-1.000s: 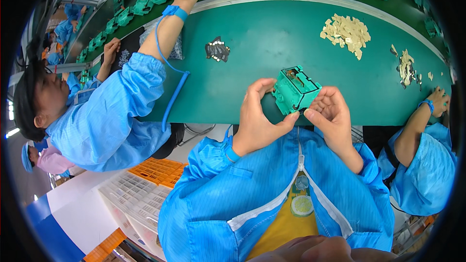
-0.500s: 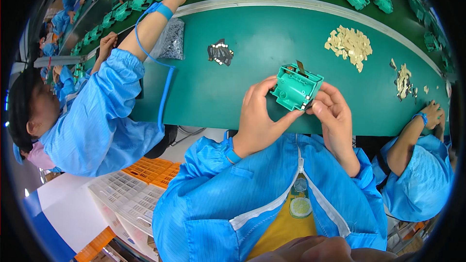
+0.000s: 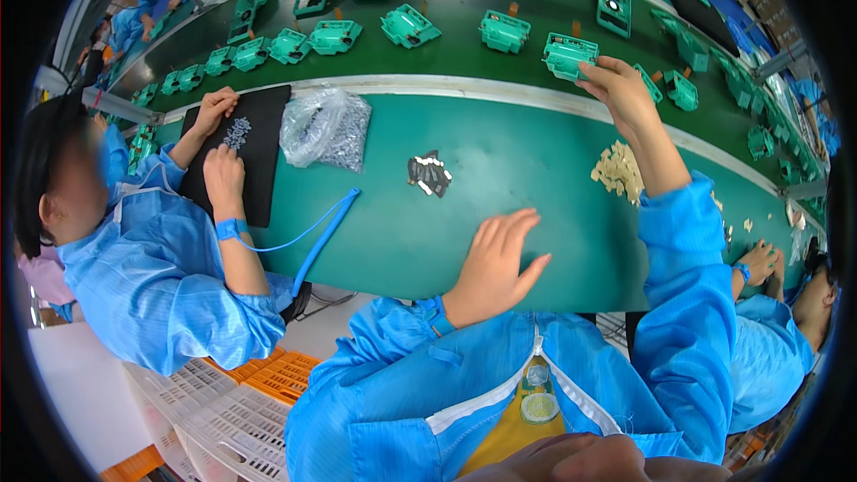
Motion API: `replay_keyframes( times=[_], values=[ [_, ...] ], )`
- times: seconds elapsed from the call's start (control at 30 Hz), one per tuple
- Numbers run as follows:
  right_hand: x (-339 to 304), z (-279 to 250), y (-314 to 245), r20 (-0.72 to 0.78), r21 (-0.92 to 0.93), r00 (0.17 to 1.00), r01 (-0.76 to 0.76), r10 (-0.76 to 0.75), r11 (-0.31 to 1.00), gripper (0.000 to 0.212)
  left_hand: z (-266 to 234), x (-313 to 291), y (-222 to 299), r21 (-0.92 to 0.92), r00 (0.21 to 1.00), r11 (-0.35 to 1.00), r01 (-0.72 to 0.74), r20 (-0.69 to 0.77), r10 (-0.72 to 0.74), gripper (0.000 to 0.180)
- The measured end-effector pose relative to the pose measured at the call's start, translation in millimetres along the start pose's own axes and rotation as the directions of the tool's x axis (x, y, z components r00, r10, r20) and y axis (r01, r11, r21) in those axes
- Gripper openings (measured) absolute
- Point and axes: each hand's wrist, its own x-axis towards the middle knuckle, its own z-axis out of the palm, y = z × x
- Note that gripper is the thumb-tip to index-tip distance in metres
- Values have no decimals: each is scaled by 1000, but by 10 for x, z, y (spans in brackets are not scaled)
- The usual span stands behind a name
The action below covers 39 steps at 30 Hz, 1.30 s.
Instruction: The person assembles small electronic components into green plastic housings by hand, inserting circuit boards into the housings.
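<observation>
My right hand (image 3: 622, 96) is stretched out to the far side, over the dark green belt. Its thumb and fingers pinch the right end of a green plastic housing (image 3: 569, 55), which has a brown strip standing up at its back. My left hand (image 3: 494, 268) hovers low over or rests on the green tabletop, fingers spread and nothing in it. Beyond that hand lies a small heap of black pieces with white ends (image 3: 429, 174). A pile of cream-coloured flat pieces (image 3: 616, 171) lies below my right forearm, which partly hides it.
More green housings (image 3: 409, 27) stand along the belt (image 3: 464, 4), behind a pale rail (image 3: 428, 85). A clear bag of small parts (image 3: 328, 129) lies near a black mat (image 3: 263, 178), where a co-worker on the left handles small pieces. Another co-worker's hands (image 3: 761, 263) are at the right.
My right hand has carried the housing from in front of my chest to the belt. My left hand has let go of it. The left co-worker's arm has drawn back from the belt.
</observation>
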Motion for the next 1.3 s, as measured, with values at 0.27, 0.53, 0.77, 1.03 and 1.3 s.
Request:
replay_keyframes(
  times=[0.27,0.53,0.77,1.03,1.3],
  values=[
    [595,10,269,-198,-655,950,56,-242,753,53,-34,-26,-30,-48,999,999,3,44,-1,50],
    [-593,1095,120,651,-462,725,614,-225,640,20,-42,-45,-64,-34,996,999,-27,82,30,47],
    [-753,1582,372,667,-478,728,583,-161,657,19,-21,-9,-18,-26,995,999,-41,91,43,47],
    [-643,1424,329,623,-428,783,347,-6,835,13,7,-17,18,10,996,998,-55,76,54,45],
    [-585,1278,404,649,-199,755,49,94,979,15,8,10,66,41,997,998,-52,68,49,42]
  ],
)
